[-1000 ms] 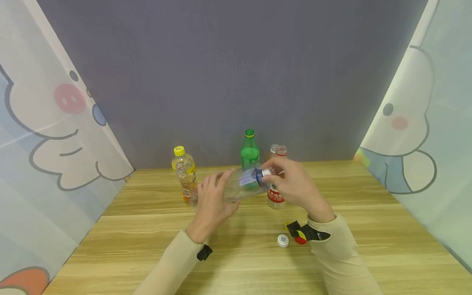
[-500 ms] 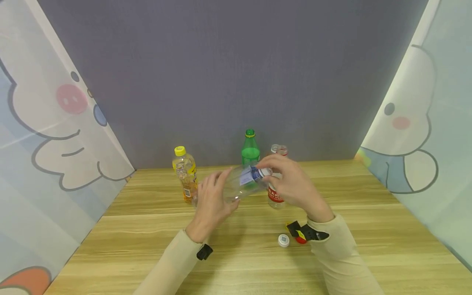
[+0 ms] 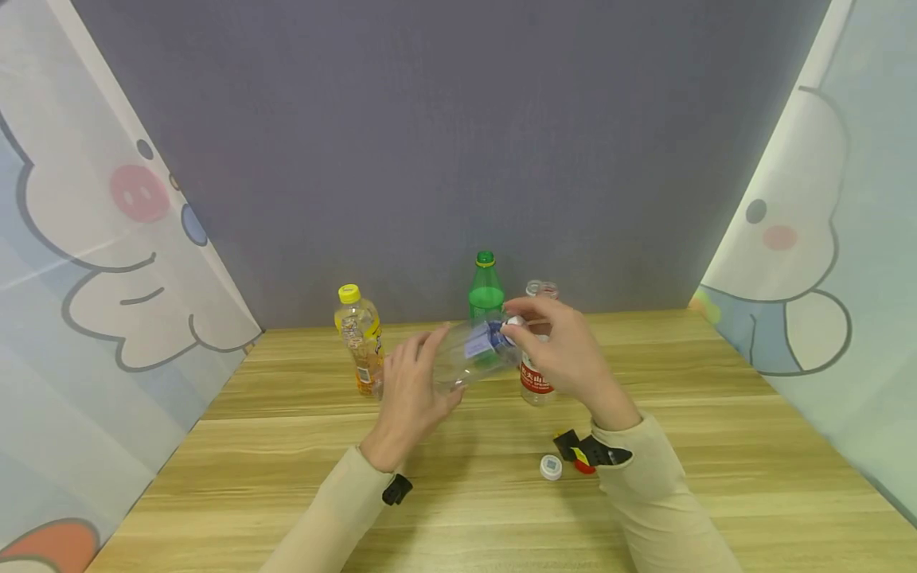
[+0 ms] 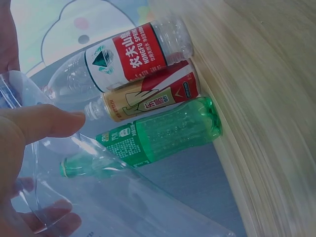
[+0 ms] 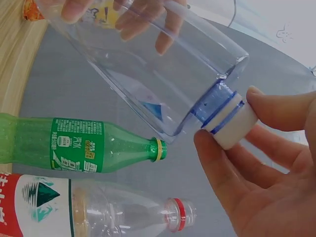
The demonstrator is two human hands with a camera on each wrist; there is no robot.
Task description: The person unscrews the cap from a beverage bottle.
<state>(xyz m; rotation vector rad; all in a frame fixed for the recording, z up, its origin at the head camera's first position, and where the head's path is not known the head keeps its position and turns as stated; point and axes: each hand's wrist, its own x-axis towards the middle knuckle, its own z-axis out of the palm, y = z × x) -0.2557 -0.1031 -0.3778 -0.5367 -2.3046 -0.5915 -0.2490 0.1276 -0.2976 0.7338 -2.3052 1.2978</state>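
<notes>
My left hand (image 3: 411,390) grips the body of a large clear plastic bottle (image 3: 462,358), tilted in the air with its neck to the right. At that neck, my right hand (image 3: 566,350) pinches the white cap (image 5: 229,121) between thumb and fingers. The cap sits on the bottle's blue neck (image 5: 213,104), as the right wrist view shows. Behind the bottle stands a green bottle (image 3: 485,290) without a cap. To its right are a water bottle with a red and white label (image 4: 133,57) and a bottle with a gold and red label (image 4: 150,94).
A bottle with a yellow cap (image 3: 349,294) stands at the left. On the wooden table (image 3: 458,509) lie a loose white cap (image 3: 551,467) and a red cap (image 3: 584,467), partly hidden by the right wrist strap (image 3: 605,452). A grey panel (image 3: 458,159) rises behind.
My right hand's fingers have shifted around the white cap at the bottle's neck. The left hand keeps its hold, and the bottle stays almost in place.
</notes>
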